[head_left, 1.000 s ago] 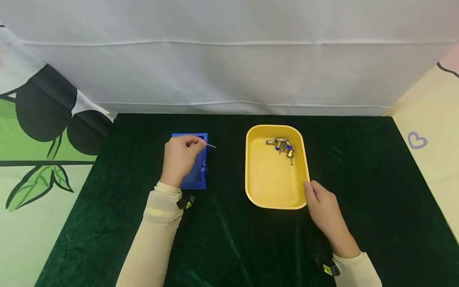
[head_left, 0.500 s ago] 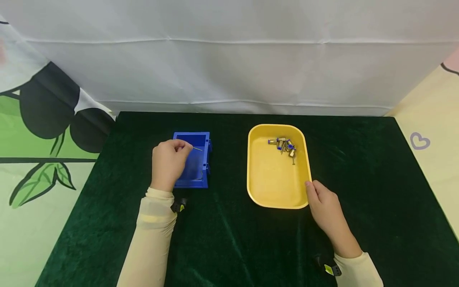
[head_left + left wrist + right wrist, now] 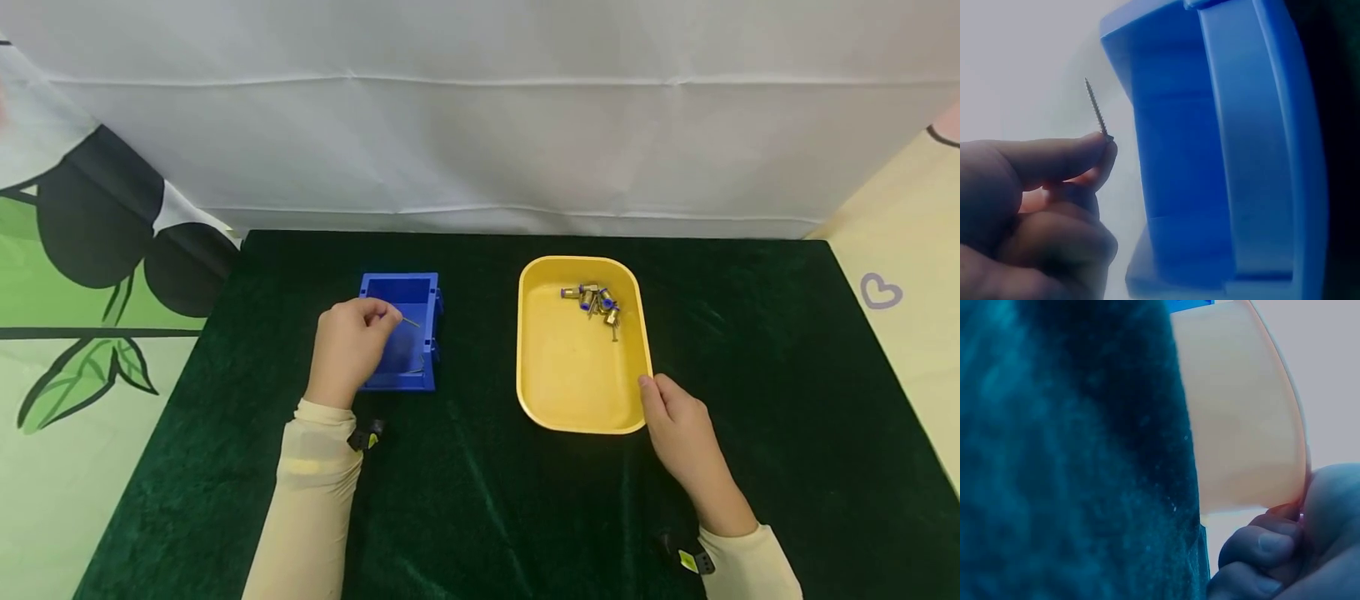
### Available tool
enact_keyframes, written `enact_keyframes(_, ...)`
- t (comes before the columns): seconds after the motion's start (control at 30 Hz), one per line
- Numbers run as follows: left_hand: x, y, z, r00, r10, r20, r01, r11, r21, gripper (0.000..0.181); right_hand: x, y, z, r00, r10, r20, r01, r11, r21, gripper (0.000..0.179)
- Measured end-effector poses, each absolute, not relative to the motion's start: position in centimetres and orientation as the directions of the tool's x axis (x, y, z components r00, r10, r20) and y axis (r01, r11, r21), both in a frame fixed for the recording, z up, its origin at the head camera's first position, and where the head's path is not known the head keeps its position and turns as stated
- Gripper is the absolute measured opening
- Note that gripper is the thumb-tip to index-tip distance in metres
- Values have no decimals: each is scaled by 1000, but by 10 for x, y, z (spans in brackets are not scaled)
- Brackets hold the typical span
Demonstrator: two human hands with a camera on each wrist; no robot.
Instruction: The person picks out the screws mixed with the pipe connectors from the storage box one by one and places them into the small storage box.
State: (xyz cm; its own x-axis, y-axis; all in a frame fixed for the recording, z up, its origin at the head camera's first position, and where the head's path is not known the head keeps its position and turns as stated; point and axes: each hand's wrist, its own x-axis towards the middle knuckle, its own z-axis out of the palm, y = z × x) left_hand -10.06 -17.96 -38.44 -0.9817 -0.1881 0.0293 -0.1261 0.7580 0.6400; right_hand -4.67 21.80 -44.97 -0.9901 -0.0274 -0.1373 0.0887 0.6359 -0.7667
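Between thumb and forefinger, my left hand (image 3: 347, 348) pinches a thin screw (image 3: 1097, 110) by its head end, with the threaded point sticking out. That hand hovers over the left side of a blue bin (image 3: 408, 333), where one or more thin screws lie near the front. My right hand (image 3: 681, 437) grips the rim of a yellow tray (image 3: 581, 392) at its near right corner, thumb on top and fingers curled beneath. Toward the back of the tray sits a small heap of brass fittings (image 3: 588, 298) with blue ends, with a screw (image 3: 615, 333) beside it.
A dark green velvet cloth (image 3: 480, 492) covers the table, and the bin and tray stand apart on it. Behind the table hangs a white curtain (image 3: 480, 150); patterned panels flank it on both sides.
My left hand, with the screw pinched in it, has drawn back leftward and slightly down from the bin's right edge, uncovering more of the bin. My right hand stays on the tray rim.
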Motion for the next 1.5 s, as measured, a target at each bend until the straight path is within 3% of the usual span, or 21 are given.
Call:
enact_keyframes(0.27,-96,-186,-384,-991,-133,20,-96,801,591,21,-48,217,-446,-989,-31,-146,94,628,-772,52)
enact_keyframes(0.8,-91,-186,-383,-991,-56,-123,-116,822,558,22,-48,217,-445,-983,-38,-178,114,630,-768,52)
enact_keyframes(1.13,-89,-168,-375,-999,-38,-38,-54,774,631,22,-48,218,-446,-982,-30,-188,126,637,-761,53)
enact_keyframes(1.5,-91,-123,-362,-990,25,136,115,693,711,14,-48,217,-447,-985,-30,-172,113,637,-763,51)
